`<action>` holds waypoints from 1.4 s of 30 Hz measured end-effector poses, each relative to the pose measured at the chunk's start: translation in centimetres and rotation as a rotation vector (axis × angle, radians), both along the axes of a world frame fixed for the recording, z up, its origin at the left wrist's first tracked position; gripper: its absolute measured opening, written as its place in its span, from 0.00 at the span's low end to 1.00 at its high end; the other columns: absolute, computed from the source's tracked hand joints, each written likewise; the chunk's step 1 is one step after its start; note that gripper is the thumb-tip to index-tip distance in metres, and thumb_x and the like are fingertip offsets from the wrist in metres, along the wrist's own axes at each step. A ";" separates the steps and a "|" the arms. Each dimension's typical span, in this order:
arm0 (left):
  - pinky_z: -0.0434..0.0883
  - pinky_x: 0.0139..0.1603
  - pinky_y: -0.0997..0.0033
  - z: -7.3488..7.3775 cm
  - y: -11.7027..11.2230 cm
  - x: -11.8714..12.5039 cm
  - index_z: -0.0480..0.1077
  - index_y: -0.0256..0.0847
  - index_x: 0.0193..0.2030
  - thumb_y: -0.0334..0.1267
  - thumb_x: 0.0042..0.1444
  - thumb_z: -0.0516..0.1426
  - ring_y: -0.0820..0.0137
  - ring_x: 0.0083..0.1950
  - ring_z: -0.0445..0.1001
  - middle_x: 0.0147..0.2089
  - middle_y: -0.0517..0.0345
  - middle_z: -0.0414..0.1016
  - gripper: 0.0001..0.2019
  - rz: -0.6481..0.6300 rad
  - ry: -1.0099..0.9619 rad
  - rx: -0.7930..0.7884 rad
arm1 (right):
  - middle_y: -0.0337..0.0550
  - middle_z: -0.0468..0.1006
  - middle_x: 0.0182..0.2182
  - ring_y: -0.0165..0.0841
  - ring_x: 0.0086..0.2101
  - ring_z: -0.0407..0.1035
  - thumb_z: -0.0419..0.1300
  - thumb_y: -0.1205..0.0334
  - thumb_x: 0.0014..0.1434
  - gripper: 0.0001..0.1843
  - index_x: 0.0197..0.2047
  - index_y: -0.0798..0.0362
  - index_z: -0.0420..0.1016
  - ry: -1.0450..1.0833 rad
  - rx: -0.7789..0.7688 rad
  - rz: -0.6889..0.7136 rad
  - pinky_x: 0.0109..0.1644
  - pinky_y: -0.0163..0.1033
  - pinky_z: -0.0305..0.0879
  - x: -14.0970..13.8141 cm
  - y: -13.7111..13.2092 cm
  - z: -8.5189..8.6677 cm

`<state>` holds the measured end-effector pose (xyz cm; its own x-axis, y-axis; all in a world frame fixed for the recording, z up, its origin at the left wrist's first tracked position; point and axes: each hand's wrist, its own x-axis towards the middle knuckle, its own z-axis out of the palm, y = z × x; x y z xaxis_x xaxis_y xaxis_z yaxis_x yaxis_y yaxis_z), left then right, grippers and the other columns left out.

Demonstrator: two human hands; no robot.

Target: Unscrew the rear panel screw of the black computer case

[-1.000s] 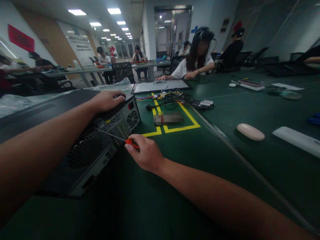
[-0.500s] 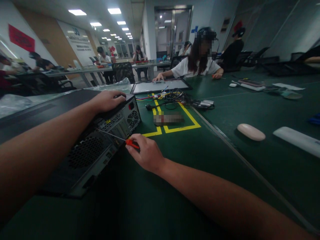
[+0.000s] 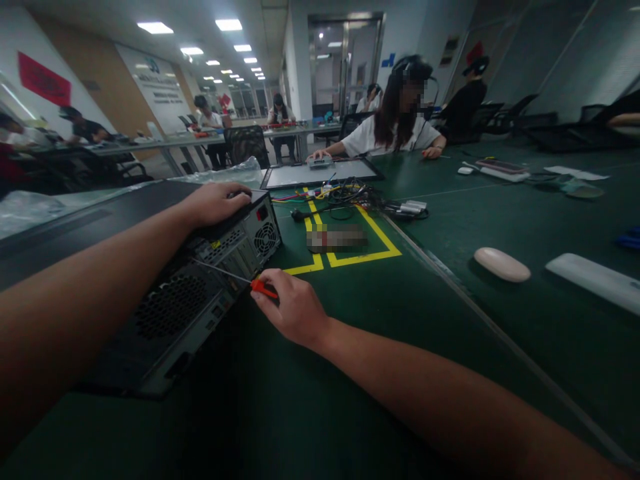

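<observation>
A dark desktop computer case (image 3: 113, 210) lies on its side at the left, its rear panel with a vented grille and a fan opening turned towards me. My left hand (image 3: 220, 202) rests on its top near the rear edge, fingers stretched out over the surface. My right hand (image 3: 293, 308) grips a screwdriver (image 3: 262, 288) by its orange-red handle. The thin shaft points left to the rear panel, where its tip meets a shadowed spot near the grille; the exact contact is hard to make out.
Beyond the case lie a bundle of cables (image 3: 350, 192) and a flat panel (image 3: 320, 175). Yellow tape (image 3: 365, 257) marks the green table (image 3: 380, 313). A beige oval case (image 3: 502, 265) and a long white object (image 3: 595, 280) lie right. A co-worker (image 3: 385, 137) sits across.
My hands, the screwdriver and the case hold almost the same position. Across the table, the co-worker's hand now has a small greyish object raised above the flat panel.
</observation>
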<state>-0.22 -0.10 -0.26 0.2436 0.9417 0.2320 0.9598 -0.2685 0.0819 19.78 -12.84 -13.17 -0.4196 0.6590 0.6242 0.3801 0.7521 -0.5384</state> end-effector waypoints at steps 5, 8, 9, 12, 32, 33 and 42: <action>0.64 0.54 0.62 0.1 0.0 0.0 0.70 0.44 0.56 0.53 0.54 0.46 0.57 0.52 0.70 0.53 0.53 0.73 0.28 0.023 0.010 -0.007 | 0.42 0.75 0.39 0.31 0.39 0.71 0.51 0.53 0.63 0.14 0.47 0.52 0.63 -0.002 -0.016 0.001 0.44 0.36 0.65 0.0 0.0 0.1; 0.64 0.54 0.61 0.0 -0.1 0.1 0.70 0.43 0.56 0.53 0.54 0.46 0.56 0.52 0.70 0.53 0.52 0.73 0.28 0.016 -0.008 0.006 | 0.43 0.75 0.39 0.31 0.39 0.71 0.51 0.53 0.63 0.14 0.47 0.52 0.63 -0.005 -0.023 -0.002 0.43 0.36 0.65 0.0 -0.1 0.1; 0.63 0.54 0.60 0.0 -0.1 0.1 0.70 0.43 0.56 0.53 0.54 0.46 0.56 0.51 0.70 0.53 0.52 0.73 0.28 0.015 -0.014 0.008 | 0.43 0.75 0.39 0.31 0.39 0.71 0.51 0.53 0.63 0.14 0.47 0.52 0.63 -0.006 -0.023 -0.004 0.43 0.36 0.65 0.0 -0.1 0.1; 0.63 0.54 0.60 0.0 -0.2 0.2 0.70 0.43 0.56 0.53 0.54 0.46 0.55 0.52 0.70 0.53 0.51 0.73 0.28 0.018 -0.015 0.006 | 0.42 0.76 0.39 0.31 0.39 0.71 0.50 0.53 0.63 0.14 0.47 0.52 0.63 -0.003 -0.019 -0.005 0.43 0.36 0.65 0.0 -0.1 0.1; 0.62 0.54 0.59 0.3 -0.4 0.3 0.68 0.38 0.58 0.54 0.57 0.45 0.57 0.52 0.68 0.54 0.49 0.71 0.29 0.008 0.004 -0.038 | 0.42 0.75 0.40 0.31 0.39 0.71 0.49 0.52 0.64 0.15 0.48 0.53 0.64 -0.020 0.012 -0.021 0.43 0.35 0.64 0.1 -0.2 0.3; 0.62 0.54 0.59 0.4 -0.5 0.3 0.68 0.38 0.58 0.53 0.57 0.44 0.58 0.52 0.68 0.54 0.49 0.71 0.29 0.015 0.010 -0.044 | 0.42 0.75 0.39 0.31 0.39 0.70 0.48 0.52 0.64 0.16 0.48 0.53 0.64 -0.020 0.013 -0.021 0.43 0.35 0.64 0.1 -0.2 0.3; 0.60 0.56 0.57 0.4 -1.0 0.6 0.67 0.37 0.58 0.51 0.60 0.44 0.58 0.53 0.66 0.55 0.50 0.69 0.27 0.041 0.034 -0.043 | 0.43 0.75 0.42 0.31 0.42 0.69 0.46 0.50 0.65 0.19 0.48 0.55 0.65 -0.012 0.029 -0.015 0.46 0.35 0.63 -0.1 -0.2 0.1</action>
<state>0.41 -1.10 0.16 0.2119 0.9600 0.1831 0.9723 -0.2260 0.0598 19.72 -13.01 -13.03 -0.4174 0.6472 0.6379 0.3983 0.7613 -0.5117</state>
